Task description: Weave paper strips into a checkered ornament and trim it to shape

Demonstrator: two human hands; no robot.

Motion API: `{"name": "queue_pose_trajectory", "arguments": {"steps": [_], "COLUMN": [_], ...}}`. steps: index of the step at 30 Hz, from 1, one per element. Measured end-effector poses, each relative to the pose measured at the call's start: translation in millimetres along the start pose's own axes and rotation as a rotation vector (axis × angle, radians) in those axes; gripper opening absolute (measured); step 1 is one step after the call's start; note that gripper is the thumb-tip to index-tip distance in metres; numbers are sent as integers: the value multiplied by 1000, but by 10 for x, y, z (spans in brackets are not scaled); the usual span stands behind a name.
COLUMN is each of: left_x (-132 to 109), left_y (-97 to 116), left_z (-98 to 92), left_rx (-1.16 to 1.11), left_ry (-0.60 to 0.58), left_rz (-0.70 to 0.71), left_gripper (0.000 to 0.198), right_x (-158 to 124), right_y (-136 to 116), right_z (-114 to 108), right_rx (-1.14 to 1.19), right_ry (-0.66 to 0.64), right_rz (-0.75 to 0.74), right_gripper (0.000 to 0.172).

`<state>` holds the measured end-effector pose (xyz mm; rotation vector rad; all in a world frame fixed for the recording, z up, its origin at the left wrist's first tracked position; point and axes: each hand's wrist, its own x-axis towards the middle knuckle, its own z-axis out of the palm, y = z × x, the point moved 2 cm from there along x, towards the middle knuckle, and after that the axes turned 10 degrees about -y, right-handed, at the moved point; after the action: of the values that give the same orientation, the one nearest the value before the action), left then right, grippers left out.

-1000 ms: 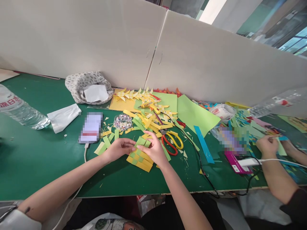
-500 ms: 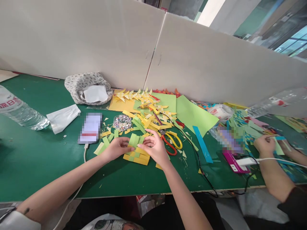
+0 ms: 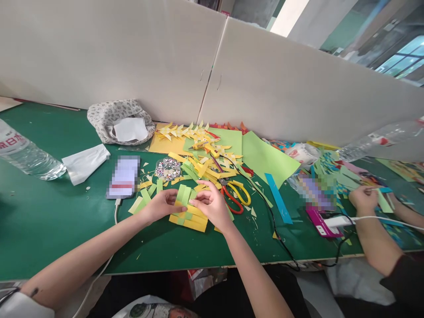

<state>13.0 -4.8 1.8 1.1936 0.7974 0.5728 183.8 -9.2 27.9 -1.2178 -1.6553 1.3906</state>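
Note:
A woven mat of yellow and green paper strips (image 3: 189,217) lies on the green table (image 3: 49,221) in front of me. My left hand (image 3: 159,205) and my right hand (image 3: 212,205) meet over its far edge. Both pinch the upright green strips (image 3: 183,194) between thumb and fingers. The fingers of each hand are closed on those strips. Loose green strips (image 3: 144,199) lie just left of my left hand. Red and yellow scissors (image 3: 236,193) rest right of my right hand.
A phone (image 3: 124,176) on a cable, a round dish of beads (image 3: 168,168), a water bottle (image 3: 29,157), a cloth pouch (image 3: 119,119) and piled coloured paper (image 3: 212,150) crowd the table. Another person's hands (image 3: 364,198) work with paper at the right. A board wall (image 3: 232,79) closes the back.
The green strips have been pulled together and stood up between my fingers. The woven mat has shifted slightly left and flatter. The other person's hands barely moved.

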Motion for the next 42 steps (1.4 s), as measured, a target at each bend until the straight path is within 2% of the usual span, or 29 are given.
{"name": "queue_pose_trajectory", "arguments": {"steps": [6, 10, 12, 15, 19, 22, 24, 28, 33, 42], "left_x": [-7, -9, -12, -23, -36, -30, -25, -33, -46, -32], "left_y": [24, 17, 15, 15, 9, 2, 2, 20, 48, 27], "left_z": [1, 13, 23, 24, -32, -73, -84, -76, -52, -90], "left_rx": [-63, -63, -43, 40, 106, -17, -94, -86, 2, -26], "left_ry": [30, 17, 3, -2, 112, 175, 190, 191, 155, 259], "left_rz": [27, 10, -14, -50, -72, -63, -61, -49, 3, 31], "left_gripper": [51, 54, 49, 29, 29, 32, 33, 32, 31, 24], "right_x": [23, 11, -6, -25, -18, 0, 9, 15, 21, 13], "right_y": [43, 52, 23, -19, -4, 59, 90, 95, 66, 37], "right_z": [-31, -11, 24, 67, -1, -96, -139, -173, -183, -174], "right_rx": [-17, -1, -4, -15, 18, 33, 24, 8, 7, 103], "right_ry": [72, 42, 34, 9, -16, -88, -114, -41, 29, 139], "right_rz": [43, 34, -23, -72, -16, 92, 116, 77, 54, 35], "right_gripper": [56, 53, 51, 48, 54, 63, 62, 54, 51, 55]}}
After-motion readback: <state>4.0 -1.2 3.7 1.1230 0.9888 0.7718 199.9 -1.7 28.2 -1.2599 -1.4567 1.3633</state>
